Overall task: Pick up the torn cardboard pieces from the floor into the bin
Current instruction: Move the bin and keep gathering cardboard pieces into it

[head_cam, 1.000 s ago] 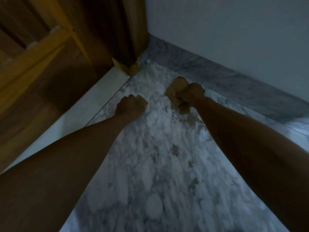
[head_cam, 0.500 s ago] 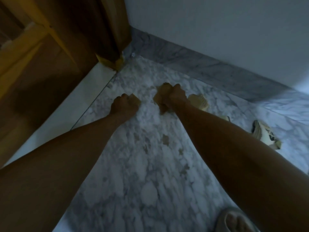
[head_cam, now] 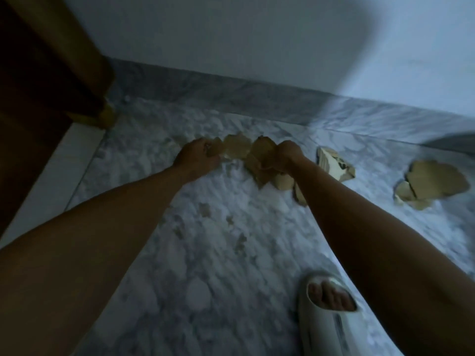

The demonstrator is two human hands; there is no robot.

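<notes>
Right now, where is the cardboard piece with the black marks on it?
In the head view, the marked cardboard piece lies on the marble floor, just right of the right hand.

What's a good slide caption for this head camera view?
Left hand and right hand grip torn brown cardboard pieces above a white marble floor.

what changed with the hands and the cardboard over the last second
The view swung right, bringing more torn pieces into sight: a printed piece and a cluster on the marble floor, plus a slippered foot. The left hand now grips a cardboard piece that reaches across to the bundle held by the right hand. Both hands stay low over the floor, gripping cardboard.
</notes>
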